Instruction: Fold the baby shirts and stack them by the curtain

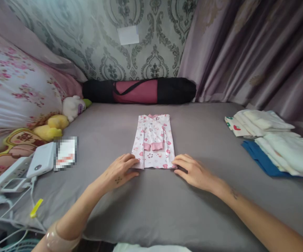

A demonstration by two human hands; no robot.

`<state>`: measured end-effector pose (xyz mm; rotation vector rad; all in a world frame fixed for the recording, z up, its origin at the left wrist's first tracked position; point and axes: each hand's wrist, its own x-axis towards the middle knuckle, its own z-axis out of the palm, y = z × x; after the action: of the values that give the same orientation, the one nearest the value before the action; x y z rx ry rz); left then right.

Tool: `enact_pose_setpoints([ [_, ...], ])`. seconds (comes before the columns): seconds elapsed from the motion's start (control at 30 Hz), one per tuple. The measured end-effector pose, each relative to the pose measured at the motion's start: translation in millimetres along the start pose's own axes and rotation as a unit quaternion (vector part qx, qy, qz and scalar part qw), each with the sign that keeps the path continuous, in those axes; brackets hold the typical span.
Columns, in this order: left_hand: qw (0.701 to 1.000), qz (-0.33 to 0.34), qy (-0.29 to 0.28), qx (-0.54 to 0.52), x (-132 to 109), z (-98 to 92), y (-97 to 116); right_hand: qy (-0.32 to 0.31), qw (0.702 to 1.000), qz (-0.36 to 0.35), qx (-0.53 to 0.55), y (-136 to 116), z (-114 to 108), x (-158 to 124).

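A child's long-sleeved top (pixel 153 159), white with pink and red prints, lies flat on the grey bed sheet with its sides folded inward. Its pink cuffs (pixel 157 145) rest together near the middle, and the pink neckline points away from me. At the near left corner, the fingertips of my left hand (pixel 122 169) touch the fabric, thumb apart on the sheet. My right hand (pixel 193 172) touches the near right corner in much the same way, a gap showing between thumb and fingers. Neither hand lifts the cloth.
Stacked folded clothes (pixel 269 126) lie at the right, above a blue folded cloth (pixel 264 161). On the left are a white power bank (pixel 41 159), a power strip (pixel 9 175), cables and plush toys (pixel 48 127). A black and maroon long bag (pixel 137 91) lines the wall.
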<state>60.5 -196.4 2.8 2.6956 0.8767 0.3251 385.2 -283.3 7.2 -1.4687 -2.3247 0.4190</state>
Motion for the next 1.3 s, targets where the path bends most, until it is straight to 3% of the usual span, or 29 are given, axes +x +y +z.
enact_pose_setpoints([
  [0.47, 0.993, 0.06, -0.072, 0.065, 2.6, -5.7, 12.7, 0.004, 0.982, -0.07, -0.178, -6.9, 15.8, 2.2],
  [0.7, 0.99, 0.062, -0.065, 0.112, 12.5, -2.6, 10.6, -0.015, 0.972, -0.045, -0.232, -8.5, 22.0, 7.4],
  [1.0, 0.994, 0.057, -0.024, 0.088, 26.9, 7.7, -5.5, -0.046, 0.982, 0.001, -0.183, -11.6, 4.4, 11.2],
  [1.13, 0.997, 0.055, -0.009, 0.053, 25.6, -6.9, 5.4, -0.035, 0.983, 0.014, -0.18, -17.2, -9.8, 6.4],
  [1.3, 0.997, 0.065, -0.017, 0.044, 15.1, -18.7, 32.7, -0.069, 0.981, 0.011, -0.181, -29.8, -22.8, -10.7],
])
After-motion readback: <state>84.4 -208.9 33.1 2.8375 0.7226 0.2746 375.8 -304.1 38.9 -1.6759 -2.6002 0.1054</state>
